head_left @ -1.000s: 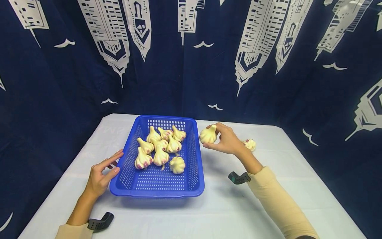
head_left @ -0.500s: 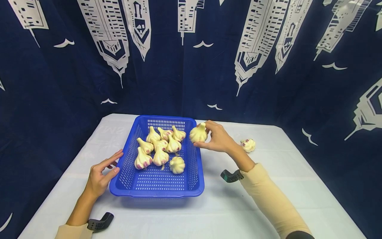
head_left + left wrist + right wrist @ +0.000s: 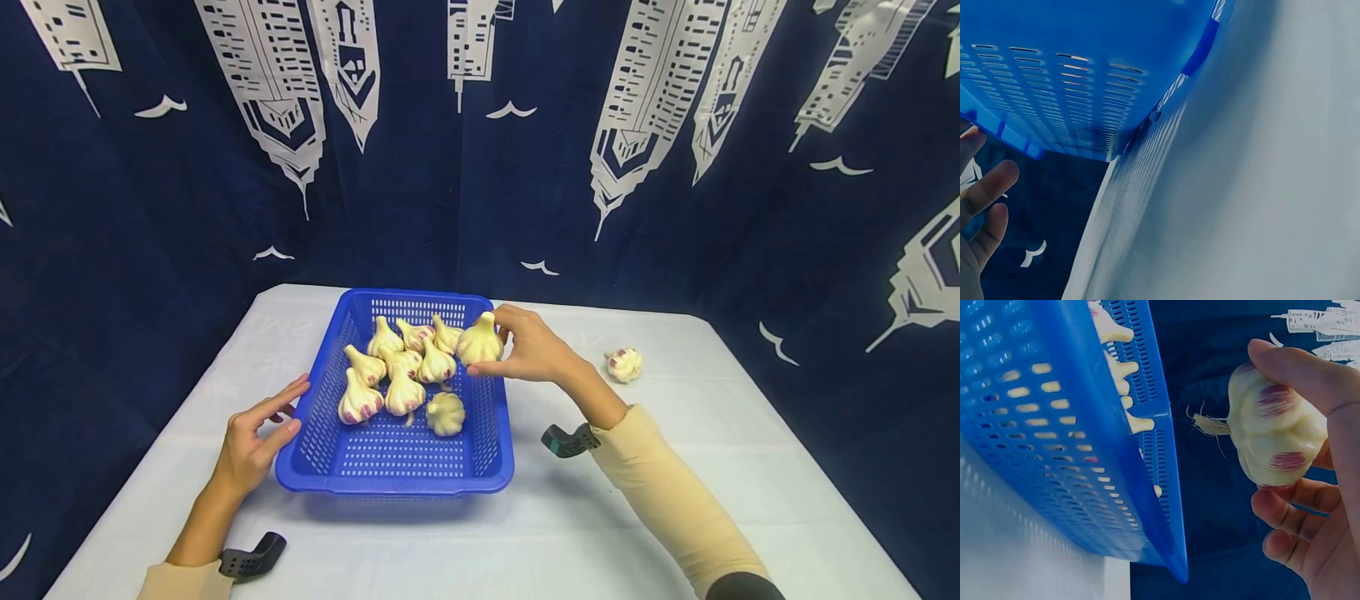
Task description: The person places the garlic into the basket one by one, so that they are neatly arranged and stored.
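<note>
My right hand point(image 3: 536, 346) pinches a cream garlic bulb point(image 3: 478, 340) between thumb and fingers, its stem pointing up, over the right side of the blue plastic basket point(image 3: 393, 485). The right wrist view shows purple streaks and dry roots on this held bulb point(image 3: 1279, 425), above the basket rim point(image 3: 1175, 506). Several garlic bulbs point(image 3: 405, 392) lie inside the basket, mostly toward its back and left. At the basket's left side, my left hand point(image 3: 251, 446) rests its extended index finger and thumb against the rim; its other fingers show loosely bent in the left wrist view.
Another garlic bulb point(image 3: 624, 365) lies on the white table point(image 3: 720, 467), right of the basket. Behind the table hangs a dark blue curtain point(image 3: 465, 200) with white building prints. Each wrist carries a black camera mount point(image 3: 255, 557).
My right hand has carried its garlic bulb leftward, from beside the basket to over its right side. The left hand and the basket have stayed in place.
</note>
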Available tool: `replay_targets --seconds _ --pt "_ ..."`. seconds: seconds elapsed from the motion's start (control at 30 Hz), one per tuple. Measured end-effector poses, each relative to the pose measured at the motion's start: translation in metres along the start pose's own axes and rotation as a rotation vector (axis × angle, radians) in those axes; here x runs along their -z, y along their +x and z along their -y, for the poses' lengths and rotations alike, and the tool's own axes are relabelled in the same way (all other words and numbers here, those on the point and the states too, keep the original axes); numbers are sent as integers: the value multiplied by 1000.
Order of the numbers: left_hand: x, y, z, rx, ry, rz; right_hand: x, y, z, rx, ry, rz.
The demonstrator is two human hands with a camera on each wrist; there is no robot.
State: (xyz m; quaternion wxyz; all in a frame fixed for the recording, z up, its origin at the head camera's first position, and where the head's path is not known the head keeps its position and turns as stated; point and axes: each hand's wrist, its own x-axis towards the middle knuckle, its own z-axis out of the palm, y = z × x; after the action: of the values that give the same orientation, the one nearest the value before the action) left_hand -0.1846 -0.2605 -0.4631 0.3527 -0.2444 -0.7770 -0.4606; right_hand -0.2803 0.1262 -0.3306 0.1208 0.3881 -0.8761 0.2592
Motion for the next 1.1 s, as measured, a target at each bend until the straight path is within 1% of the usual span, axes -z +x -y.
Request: replay_targets --seconds 0.17,0.3,0.53,0.8,1.1 --pt "0 0 0 3 1 -1 -2 5 5 58 25 37" --pt "0 0 0 3 0 3 -5 10 10 75 34 60" --pt "0 0 0 6 1 7 -12 19 20 82 59 105" --pt "1 0 0 16 6 8 -21 27 32 67 101 178" --pt "2 0 0 9 -5 9 -31 44 47 129 54 221"
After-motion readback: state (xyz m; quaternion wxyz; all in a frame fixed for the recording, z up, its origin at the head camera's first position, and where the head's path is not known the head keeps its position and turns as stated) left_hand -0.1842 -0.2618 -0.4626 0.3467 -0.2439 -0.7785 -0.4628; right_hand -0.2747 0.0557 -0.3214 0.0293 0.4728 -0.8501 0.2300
